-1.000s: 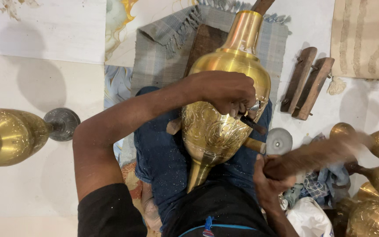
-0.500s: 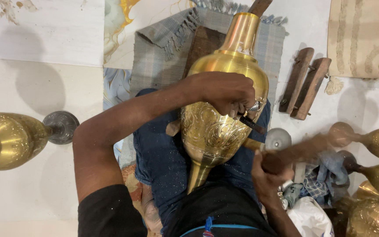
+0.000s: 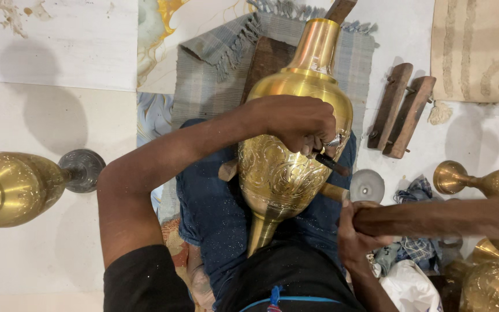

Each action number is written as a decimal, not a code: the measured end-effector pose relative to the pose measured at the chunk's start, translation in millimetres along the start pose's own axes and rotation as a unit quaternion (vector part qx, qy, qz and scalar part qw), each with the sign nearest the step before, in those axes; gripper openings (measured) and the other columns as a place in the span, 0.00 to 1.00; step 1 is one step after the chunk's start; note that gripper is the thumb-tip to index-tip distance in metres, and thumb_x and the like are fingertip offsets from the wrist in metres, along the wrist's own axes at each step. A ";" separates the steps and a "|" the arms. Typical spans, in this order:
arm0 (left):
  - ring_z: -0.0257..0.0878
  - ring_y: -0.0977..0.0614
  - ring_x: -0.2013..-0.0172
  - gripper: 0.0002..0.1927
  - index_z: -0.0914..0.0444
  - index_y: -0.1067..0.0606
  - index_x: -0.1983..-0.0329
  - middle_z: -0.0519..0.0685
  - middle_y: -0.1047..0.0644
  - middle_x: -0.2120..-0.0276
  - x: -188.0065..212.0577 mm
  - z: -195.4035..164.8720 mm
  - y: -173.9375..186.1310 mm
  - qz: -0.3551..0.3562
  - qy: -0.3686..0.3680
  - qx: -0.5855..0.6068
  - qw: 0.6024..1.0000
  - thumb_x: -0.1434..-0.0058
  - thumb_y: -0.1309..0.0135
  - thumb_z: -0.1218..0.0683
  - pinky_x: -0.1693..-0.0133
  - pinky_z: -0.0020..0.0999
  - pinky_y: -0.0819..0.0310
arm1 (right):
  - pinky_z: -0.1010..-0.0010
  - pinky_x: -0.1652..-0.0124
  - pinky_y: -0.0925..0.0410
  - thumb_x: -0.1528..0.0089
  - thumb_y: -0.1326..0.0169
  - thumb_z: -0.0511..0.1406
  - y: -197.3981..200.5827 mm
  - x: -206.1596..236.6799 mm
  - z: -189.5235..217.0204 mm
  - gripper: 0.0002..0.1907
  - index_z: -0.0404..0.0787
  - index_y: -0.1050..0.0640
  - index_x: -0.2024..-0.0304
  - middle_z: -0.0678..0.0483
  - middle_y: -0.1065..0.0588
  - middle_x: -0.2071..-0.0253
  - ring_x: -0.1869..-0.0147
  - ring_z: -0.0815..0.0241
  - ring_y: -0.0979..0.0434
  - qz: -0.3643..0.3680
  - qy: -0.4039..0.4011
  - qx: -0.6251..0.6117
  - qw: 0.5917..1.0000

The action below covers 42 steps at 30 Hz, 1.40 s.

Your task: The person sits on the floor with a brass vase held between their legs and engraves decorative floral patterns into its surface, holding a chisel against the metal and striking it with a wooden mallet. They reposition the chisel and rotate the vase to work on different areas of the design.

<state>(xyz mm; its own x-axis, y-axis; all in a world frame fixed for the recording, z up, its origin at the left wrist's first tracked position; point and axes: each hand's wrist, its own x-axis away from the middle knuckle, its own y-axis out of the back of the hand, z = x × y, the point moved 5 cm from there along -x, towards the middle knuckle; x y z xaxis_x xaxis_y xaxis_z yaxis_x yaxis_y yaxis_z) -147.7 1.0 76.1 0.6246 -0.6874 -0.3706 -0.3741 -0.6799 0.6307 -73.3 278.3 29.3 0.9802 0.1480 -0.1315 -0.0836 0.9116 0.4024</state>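
A large brass vase (image 3: 295, 144) with an engraved belly lies across my lap, neck pointing away from me. My left hand (image 3: 295, 121) rests on its upper side, fingers closed on a thin dark chisel (image 3: 331, 162) whose tip touches the engraved metal. My right hand (image 3: 356, 234) grips the end of a long wooden mallet (image 3: 440, 215) that stretches out to the right, blurred, a little to the right of the chisel.
A grey fringed cloth (image 3: 215, 75) lies under the vase. Another brass vase (image 3: 12, 188) lies on the floor at left, more brass pieces (image 3: 492, 185) at right. Two wooden blocks (image 3: 402, 110) and a small metal disc (image 3: 367, 185) sit beside my right knee.
The wooden mallet in my right hand has swung down and now lies lower and flatter. My left hand and the chisel have stayed on the vase.
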 end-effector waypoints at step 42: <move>0.47 0.22 0.74 0.10 0.64 0.26 0.81 0.51 0.25 0.80 5.8 23.0 -14.2 0.044 0.085 -0.020 0.995 0.57 0.33 0.61 0.73 0.47 0.35 | 0.75 0.75 0.31 0.36 0.38 0.31 -1.8 14.8 -35.1 0.09 0.36 0.25 0.57 0.54 0.25 0.66 0.73 0.65 0.26 -0.014 -0.062 0.049 0.997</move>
<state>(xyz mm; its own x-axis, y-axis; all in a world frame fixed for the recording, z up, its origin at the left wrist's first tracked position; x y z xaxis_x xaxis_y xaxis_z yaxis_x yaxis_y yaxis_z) -154.5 0.8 49.3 0.6996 -0.6877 -0.1941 -0.4067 -0.6065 0.6832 -65.0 292.3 -5.2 0.9970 0.0695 -0.0336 -0.0444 0.8724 0.4869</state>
